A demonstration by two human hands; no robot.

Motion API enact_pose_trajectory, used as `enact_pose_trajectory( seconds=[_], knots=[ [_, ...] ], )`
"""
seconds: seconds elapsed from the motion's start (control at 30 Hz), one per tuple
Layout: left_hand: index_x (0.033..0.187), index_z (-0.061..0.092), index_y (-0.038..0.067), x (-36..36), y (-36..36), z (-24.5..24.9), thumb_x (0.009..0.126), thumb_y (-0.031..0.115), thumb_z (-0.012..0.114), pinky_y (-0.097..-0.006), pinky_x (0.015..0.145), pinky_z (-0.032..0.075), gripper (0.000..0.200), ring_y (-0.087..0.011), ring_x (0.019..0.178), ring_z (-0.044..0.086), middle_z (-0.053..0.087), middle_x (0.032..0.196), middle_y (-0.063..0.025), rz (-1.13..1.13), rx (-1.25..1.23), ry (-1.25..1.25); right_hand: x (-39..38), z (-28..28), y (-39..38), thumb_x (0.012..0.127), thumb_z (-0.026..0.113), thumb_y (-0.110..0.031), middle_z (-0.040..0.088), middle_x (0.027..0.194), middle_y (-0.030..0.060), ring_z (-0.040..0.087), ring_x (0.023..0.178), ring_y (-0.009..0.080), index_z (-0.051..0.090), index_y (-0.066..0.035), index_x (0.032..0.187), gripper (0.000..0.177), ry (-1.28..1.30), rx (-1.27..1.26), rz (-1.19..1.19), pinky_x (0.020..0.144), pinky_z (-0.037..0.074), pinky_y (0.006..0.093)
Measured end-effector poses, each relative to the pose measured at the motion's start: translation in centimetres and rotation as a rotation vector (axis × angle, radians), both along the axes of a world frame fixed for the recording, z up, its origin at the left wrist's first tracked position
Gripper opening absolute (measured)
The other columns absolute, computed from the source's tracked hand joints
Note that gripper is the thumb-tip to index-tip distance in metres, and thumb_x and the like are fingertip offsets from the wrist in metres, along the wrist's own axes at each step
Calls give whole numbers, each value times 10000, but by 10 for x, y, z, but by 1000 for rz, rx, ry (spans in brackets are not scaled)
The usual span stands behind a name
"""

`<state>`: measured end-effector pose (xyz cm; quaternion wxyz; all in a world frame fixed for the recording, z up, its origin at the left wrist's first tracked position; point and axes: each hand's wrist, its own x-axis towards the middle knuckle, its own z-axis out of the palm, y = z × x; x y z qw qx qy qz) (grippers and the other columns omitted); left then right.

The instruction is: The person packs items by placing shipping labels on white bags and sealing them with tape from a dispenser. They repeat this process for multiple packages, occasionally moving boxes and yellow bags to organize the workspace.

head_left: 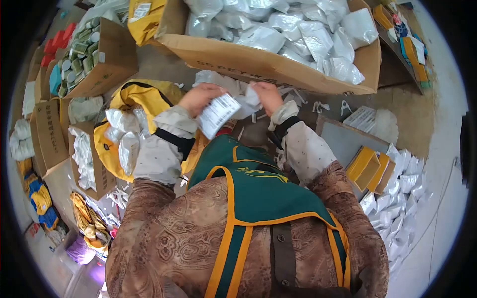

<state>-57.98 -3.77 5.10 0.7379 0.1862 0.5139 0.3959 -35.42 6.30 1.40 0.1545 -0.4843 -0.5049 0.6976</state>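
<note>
My left hand (201, 98) is closed with its fingers pinching a white barcode label (218, 115), which hangs tilted in front of my lap. Across from it, my right hand (269, 97) pinches a thin, crumpled white piece (247, 105) that reaches over toward the label. I cannot tell whether this piece is backing paper or plastic film. A white plastic bag (212, 78) lies just beyond my hands, below the side of a large cardboard box (258, 62). Many silvery-white plastic packets (263, 38) fill that box.
On the left, a yellow bag (107, 149) holds several white packets, near a box of jars (102, 67). To the right are yellow boxes (365, 166) and a heap of white packets (397, 208). White scraps (320, 106) litter the floor below the large box.
</note>
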Motion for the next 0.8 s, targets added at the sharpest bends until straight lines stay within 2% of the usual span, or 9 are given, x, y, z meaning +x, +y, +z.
enact_pose_trajectory(
  seconds=[0.07, 0.1, 0.33, 0.37, 0.43, 0.47, 0.53, 0.67, 0.8],
  knots=[
    [1037, 659, -40, -22, 4, 0, 934, 166, 596, -283, 670, 546, 239, -155, 756, 681, 707, 896, -94, 83, 6, -59, 27, -22, 11, 951, 586, -281, 643, 789, 37, 566, 688, 129, 674, 19, 964, 313, 114, -131, -322, 627, 434, 289],
    [1054, 649, -42, -34, 5, -1, 942, 169, 585, -291, 684, 550, 247, -159, 770, 682, 705, 912, -95, 129, 5, -63, 48, -53, 22, 952, 589, -281, 643, 835, 34, 581, 702, 126, 656, -21, 979, 270, 77, -170, -360, 645, 450, 280],
    [1152, 608, 23, -85, -19, -30, 996, 291, 514, -295, 806, 529, 324, -159, 915, 650, 678, 1034, -71, 228, -112, -281, 116, -83, 24, 991, 462, -266, 627, 854, 85, 609, 724, 202, 596, -32, 1028, 272, 50, -400, -790, 597, 480, 362],
    [1161, 605, 25, -80, -22, -27, 997, 300, 510, -303, 821, 526, 334, -163, 931, 647, 676, 1047, -72, 214, -121, -337, 135, -112, 25, 992, 450, -265, 620, 839, 83, 603, 703, 202, 592, -35, 1023, 271, 18, -307, -752, 581, 471, 357],
    [1178, 599, 28, -67, -29, -16, 999, 319, 501, -319, 852, 520, 354, -170, 962, 640, 671, 1074, -73, 179, -142, -449, 217, -252, 40, 993, 428, -262, 605, 811, 79, 592, 662, 201, 585, -42, 1013, 271, -270, 472, -350, 549, 454, 348],
    [1243, 559, 31, -64, -34, -28, 998, 302, 501, -340, 901, 503, 370, -182, 1008, 628, 647, 1149, -81, 158, -158, -500, 225, -242, 37, 988, 435, -267, 605, 813, 76, 580, 653, 192, 588, -39, 1006, 274, -374, 484, -340, 538, 436, 338],
    [1301, 504, 28, -54, -41, -33, 983, 216, 516, -357, 927, 499, 370, -200, 1056, 620, 615, 1214, -94, 96, -87, -481, 158, -62, 12, 973, 474, -307, 602, 806, 58, 506, 606, 152, 608, -41, 1000, 299, -301, 78, -650, 515, 360, 298],
    [1300, 500, 22, -35, -53, -31, 946, 76, 545, -360, 940, 502, 361, -214, 1086, 618, 615, 1217, -108, 42, -99, -492, 195, -64, -28, 965, 501, -286, 643, 893, 166, 603, 793, 292, 613, 18, 1027, 330, -479, 282, -286, 727, 459, 358],
    [1287, 518, 21, -29, -64, -40, 927, 37, 560, -351, 941, 498, 362, -209, 1078, 622, 630, 1193, -118, 29, -108, -483, 217, -76, -84, 928, 582, -229, 616, 850, 105, 575, 791, 224, 618, -12, 1019, 238, -565, 364, 1, 745, 467, 332]
  ],
)
